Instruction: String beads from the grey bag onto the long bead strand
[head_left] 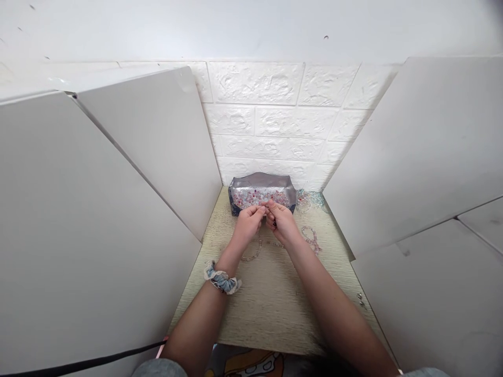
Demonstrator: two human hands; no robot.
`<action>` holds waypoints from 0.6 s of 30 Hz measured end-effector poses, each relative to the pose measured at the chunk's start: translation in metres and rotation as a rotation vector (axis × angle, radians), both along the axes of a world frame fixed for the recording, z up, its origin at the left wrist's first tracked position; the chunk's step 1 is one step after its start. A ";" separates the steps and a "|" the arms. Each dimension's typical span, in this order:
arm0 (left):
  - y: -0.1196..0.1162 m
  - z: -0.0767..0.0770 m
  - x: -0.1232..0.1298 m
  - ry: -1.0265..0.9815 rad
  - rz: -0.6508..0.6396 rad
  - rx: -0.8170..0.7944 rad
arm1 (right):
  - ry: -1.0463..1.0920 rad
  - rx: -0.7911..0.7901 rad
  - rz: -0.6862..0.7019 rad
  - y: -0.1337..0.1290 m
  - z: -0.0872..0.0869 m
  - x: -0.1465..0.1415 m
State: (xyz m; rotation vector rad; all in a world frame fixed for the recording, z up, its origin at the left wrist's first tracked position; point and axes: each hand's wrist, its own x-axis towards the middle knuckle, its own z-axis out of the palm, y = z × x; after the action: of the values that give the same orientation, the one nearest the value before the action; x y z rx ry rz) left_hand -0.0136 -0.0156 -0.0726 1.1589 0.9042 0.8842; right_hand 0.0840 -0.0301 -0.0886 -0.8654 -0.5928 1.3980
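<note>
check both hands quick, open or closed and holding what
Left hand: closed in a pinch by the open bead container; what it holds is too small to tell.
Right hand: closed in a pinch beside the left; what it holds cannot be told.

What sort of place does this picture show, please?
It looks like a small partitioned work nook: smooth, flat, grey-white panels flank a pale wood-grain tabletop, where a silvery, open-topped container holds small pinkish beads.
</note>
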 end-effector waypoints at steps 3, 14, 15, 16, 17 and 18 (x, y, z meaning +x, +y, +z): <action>-0.001 0.001 0.000 0.019 0.004 -0.016 | -0.070 0.012 -0.016 0.000 0.001 0.002; 0.001 -0.001 0.000 0.003 0.037 -0.052 | -0.150 0.047 -0.021 -0.001 0.004 0.005; 0.001 -0.001 0.000 0.004 0.039 -0.054 | -0.159 0.042 -0.020 -0.001 0.004 0.006; 0.001 -0.001 0.000 0.005 0.039 -0.057 | -0.169 0.039 -0.018 -0.001 0.004 0.006; 0.000 -0.001 0.000 0.005 0.040 -0.060 | -0.178 0.036 -0.017 -0.001 0.004 0.006; 0.000 0.000 0.000 0.004 0.040 -0.062 | -0.187 0.035 -0.013 -0.001 0.003 0.006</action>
State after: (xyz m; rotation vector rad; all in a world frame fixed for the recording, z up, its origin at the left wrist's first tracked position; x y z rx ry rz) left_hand -0.0134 -0.0156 -0.0727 1.0933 0.9549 0.8804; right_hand 0.0901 -0.0315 -0.0852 -0.9766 -0.7500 1.2997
